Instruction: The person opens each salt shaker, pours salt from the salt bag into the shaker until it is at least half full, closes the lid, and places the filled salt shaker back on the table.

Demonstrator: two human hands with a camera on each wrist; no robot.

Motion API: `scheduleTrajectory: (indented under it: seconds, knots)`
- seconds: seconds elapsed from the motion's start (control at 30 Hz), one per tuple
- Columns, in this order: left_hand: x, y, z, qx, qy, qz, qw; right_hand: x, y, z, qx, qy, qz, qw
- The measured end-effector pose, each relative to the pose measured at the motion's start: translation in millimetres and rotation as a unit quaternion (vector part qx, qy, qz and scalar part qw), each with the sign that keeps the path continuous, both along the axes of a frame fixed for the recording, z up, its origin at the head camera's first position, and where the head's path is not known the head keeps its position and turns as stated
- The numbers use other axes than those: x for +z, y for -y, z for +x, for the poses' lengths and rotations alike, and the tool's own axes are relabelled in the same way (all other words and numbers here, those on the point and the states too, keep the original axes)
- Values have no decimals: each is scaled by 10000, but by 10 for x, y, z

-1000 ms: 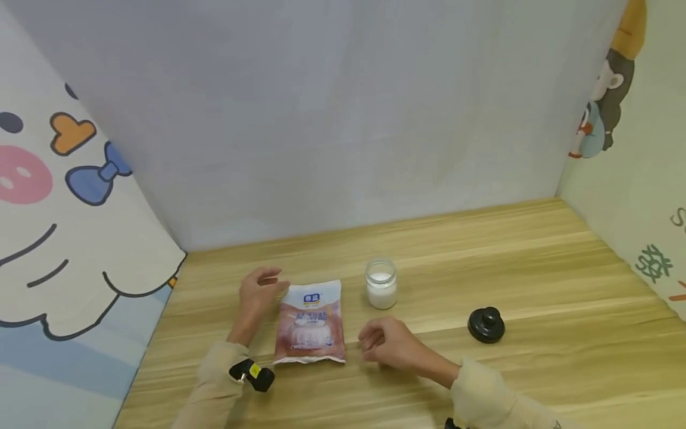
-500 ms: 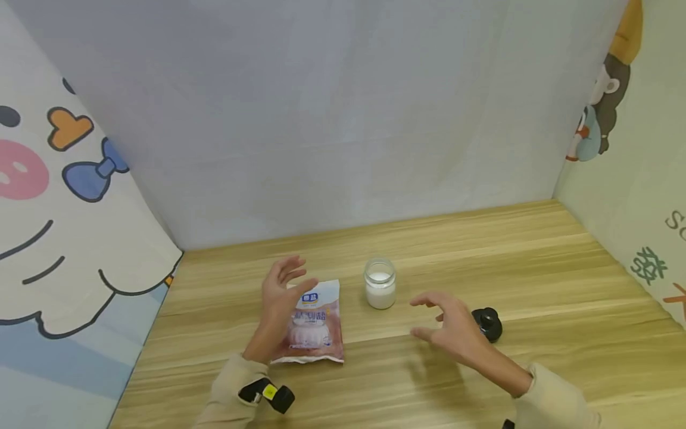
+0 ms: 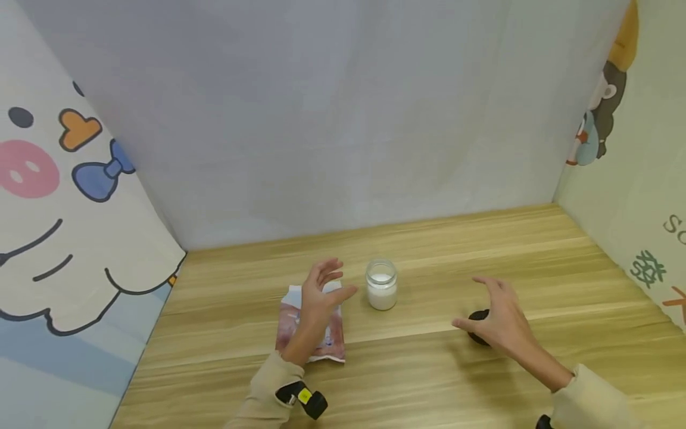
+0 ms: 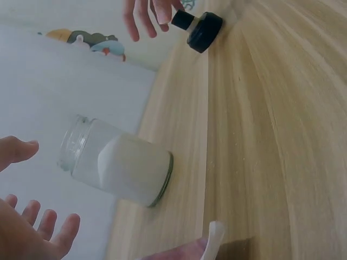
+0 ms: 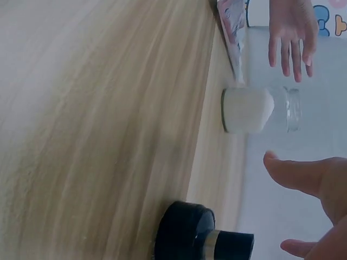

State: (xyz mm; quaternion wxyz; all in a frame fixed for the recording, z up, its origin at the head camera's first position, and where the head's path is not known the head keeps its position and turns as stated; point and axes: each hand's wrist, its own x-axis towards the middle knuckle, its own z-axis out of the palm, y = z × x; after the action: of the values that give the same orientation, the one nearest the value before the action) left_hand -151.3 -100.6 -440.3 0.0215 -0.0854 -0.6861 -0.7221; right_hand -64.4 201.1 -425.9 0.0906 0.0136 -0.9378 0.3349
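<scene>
A lidless glass jar [image 3: 382, 292] partly filled with white powder stands upright on the table. My left hand [image 3: 321, 298] is just left of it, thumb and fingers spread apart and holding nothing. Beneath that hand lies a reddish-and-white salt bag [image 3: 284, 325], partly hidden by the hand and forearm. To the right, my right hand [image 3: 501, 316] hovers over a black knobbed lid [image 3: 479, 336] with thumb and fingers spread. In the right wrist view the lid [image 5: 184, 230] sits knob up on the wood, below the hand's fingertips.
The wood-grain table [image 3: 407, 381] meets a pale cloth backdrop [image 3: 343, 131] behind. Printed panels stand on both sides, a cartoon one [image 3: 80, 238] at left and a greenish one [image 3: 638, 179] at right.
My left hand has lifted from the bag's left edge and moved right across it toward the jar. My right hand has moved right from beside the bag to over the lid, its fingers spreading.
</scene>
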Motion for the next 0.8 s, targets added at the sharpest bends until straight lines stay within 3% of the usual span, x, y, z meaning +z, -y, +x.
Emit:
scheduleTrajectory:
  seconds: [0.3,0.53,0.8]
  knots:
    - [-163,-353,-11,55,84,-50,9999,-187,-205,25,-120,512,237,9983]
    - [-303,-540,-5,382,128,-2,9992,-313,-261,11,-43,322,252,9992]
    - [-350,-621,-24,742,143,-618,9952,-287,-251,-59,-9,451,94,9989]
